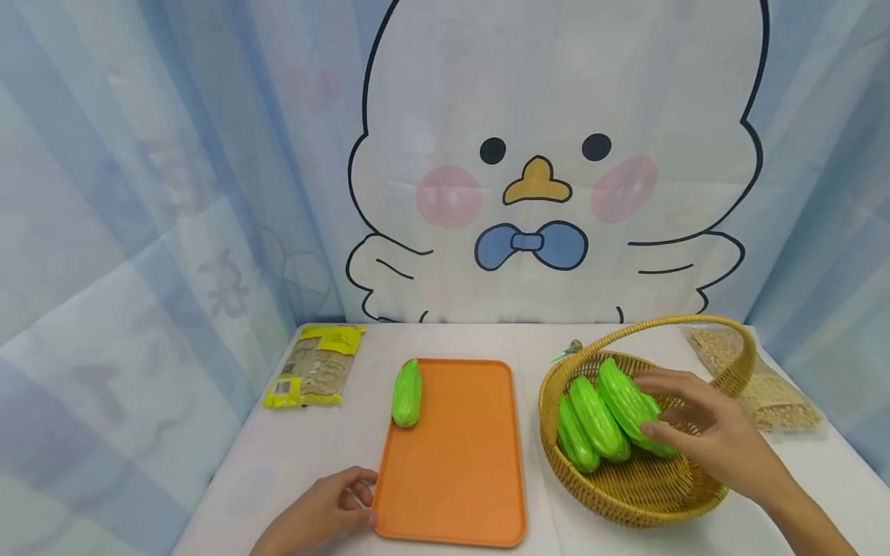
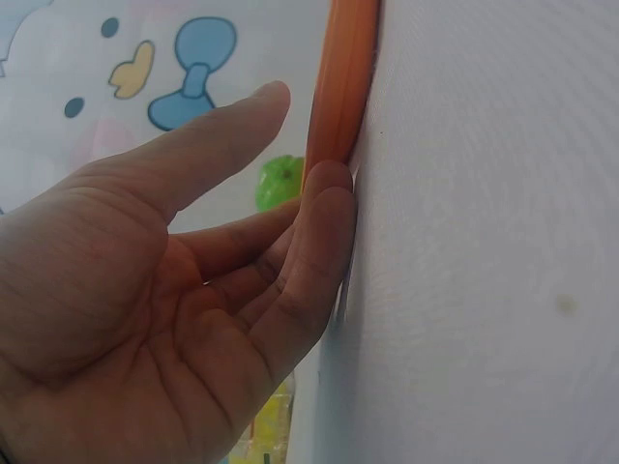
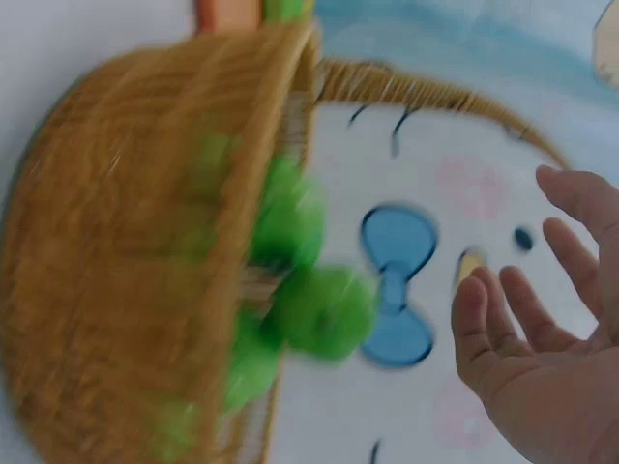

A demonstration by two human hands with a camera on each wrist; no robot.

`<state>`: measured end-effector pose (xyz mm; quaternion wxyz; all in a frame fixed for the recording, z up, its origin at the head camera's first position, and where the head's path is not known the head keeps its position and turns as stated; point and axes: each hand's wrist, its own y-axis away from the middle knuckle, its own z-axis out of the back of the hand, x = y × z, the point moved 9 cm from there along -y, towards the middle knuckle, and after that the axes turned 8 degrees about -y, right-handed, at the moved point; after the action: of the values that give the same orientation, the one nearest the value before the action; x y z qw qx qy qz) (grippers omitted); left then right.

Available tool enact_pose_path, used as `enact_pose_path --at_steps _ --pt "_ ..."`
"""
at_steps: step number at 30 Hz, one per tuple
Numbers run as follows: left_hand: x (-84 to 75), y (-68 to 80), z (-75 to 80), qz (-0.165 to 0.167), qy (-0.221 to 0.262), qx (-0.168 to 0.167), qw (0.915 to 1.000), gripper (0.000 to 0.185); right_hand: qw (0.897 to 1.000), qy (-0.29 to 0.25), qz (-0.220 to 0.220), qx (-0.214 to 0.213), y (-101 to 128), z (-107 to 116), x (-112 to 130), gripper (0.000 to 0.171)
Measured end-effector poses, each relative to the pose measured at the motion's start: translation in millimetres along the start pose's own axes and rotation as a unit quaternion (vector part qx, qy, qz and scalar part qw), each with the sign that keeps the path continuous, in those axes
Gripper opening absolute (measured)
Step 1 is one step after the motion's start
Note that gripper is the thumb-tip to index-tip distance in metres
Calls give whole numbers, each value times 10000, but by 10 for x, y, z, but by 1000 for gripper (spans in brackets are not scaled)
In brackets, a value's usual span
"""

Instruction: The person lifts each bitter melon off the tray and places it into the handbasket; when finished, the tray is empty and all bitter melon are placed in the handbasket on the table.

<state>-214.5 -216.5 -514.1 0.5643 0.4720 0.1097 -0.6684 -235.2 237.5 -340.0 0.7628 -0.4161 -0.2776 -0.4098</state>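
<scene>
Several bright green, ribbed bitter melons [image 1: 598, 417] lie side by side in a woven wicker basket [image 1: 626, 510] with a tall handle. Above them hovers my right hand [image 1: 723, 432], its fingers spread and gently bent; in the right wrist view that hand [image 3: 542, 348] holds nothing and stands apart from the melons [image 3: 324, 311]. One more bitter melon [image 1: 407, 394] rests lengthwise on the upper left rim of an orange tray [image 1: 452, 463]. At the tray's lower left edge, my left hand [image 1: 323, 506] touches the rim with its fingertips, and the thumb [image 2: 232, 135] stays off it.
A yellow-labelled packet [image 1: 316, 367] lies at the back left of the white table. Behind the basket on the right is a clear bag of grains [image 1: 772, 386]. A small green-and-brown item [image 1: 572, 349] sits near the basket's back. A printed curtain [image 1: 535, 293] hangs behind.
</scene>
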Motion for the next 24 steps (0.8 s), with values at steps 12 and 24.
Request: enact_pose_path --at_steps 12,24 --pt "-1 -6 2 47 -36 -49 10000 58 9567 -2482 1500 248 -285 -1037 1082 56" --pt "39 -21 5 210 -113 -115 9997 58 9632 -2507 -964 107 -1012 -2257 286 51"
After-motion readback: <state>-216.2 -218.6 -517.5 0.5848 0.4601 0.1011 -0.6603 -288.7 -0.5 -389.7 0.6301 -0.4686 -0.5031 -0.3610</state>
